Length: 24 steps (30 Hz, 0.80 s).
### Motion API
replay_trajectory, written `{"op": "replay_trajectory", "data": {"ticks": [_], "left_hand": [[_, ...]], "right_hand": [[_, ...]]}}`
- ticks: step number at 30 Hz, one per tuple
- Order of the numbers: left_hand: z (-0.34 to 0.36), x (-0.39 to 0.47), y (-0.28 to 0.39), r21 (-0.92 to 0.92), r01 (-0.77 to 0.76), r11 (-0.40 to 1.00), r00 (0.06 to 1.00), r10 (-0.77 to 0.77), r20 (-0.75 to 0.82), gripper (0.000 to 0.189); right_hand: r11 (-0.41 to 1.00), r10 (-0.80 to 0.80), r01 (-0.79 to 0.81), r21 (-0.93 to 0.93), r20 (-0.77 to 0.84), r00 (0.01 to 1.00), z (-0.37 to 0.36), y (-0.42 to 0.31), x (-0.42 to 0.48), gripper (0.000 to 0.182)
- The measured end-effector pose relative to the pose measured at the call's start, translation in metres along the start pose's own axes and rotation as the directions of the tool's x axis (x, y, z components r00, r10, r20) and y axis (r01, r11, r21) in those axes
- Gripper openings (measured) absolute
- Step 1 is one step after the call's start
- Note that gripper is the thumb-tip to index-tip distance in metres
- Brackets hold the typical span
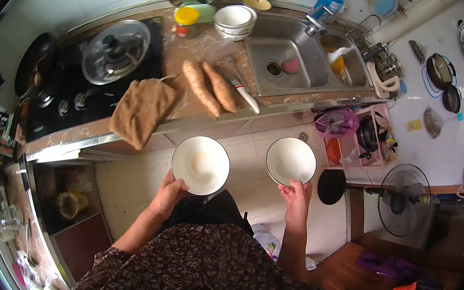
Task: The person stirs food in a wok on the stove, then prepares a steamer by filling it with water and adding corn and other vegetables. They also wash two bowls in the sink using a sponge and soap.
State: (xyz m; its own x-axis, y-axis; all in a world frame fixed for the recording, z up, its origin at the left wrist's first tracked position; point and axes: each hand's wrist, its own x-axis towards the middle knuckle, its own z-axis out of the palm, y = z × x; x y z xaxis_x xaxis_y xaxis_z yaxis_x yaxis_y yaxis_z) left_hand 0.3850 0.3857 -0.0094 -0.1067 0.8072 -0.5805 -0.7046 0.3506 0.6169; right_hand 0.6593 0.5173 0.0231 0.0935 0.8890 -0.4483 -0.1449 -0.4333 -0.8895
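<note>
My left hand grips the near rim of a white bowl with a dark edge, its thumb over the lip. A second white bowl is in my right hand, also pinched at its near rim. Both bowls are held apart above the tiled floor, in front of the counter, with their insides facing up. Inside the left one shows a faint pinkish patch that I cannot identify. On the counter lie two sweet potatoes beside a knife with a white handle.
Stacked bowls and a yellow-lidded jar stand by the double steel sink. A brown towel hangs over the counter edge near a lidded pan on the cooktop. To the right are a pink rack and a fan.
</note>
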Motion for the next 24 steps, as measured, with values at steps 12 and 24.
{"op": "replay_trajectory", "data": {"ticks": [12,24], "left_hand": [[0.128,0.163,0.081,0.179,0.033,0.983,0.968,-0.076,0.239,0.058],[0.243,0.317,0.07,0.283,-0.036,0.958,0.999,0.041,-0.013,0.043]], "right_hand": [[0.958,0.053,0.008,0.288,-0.204,0.978,-0.038,-0.058,0.104,0.031],[0.995,0.005,0.005,0.096,-0.095,0.996,-0.075,-0.135,0.28,0.039]]}}
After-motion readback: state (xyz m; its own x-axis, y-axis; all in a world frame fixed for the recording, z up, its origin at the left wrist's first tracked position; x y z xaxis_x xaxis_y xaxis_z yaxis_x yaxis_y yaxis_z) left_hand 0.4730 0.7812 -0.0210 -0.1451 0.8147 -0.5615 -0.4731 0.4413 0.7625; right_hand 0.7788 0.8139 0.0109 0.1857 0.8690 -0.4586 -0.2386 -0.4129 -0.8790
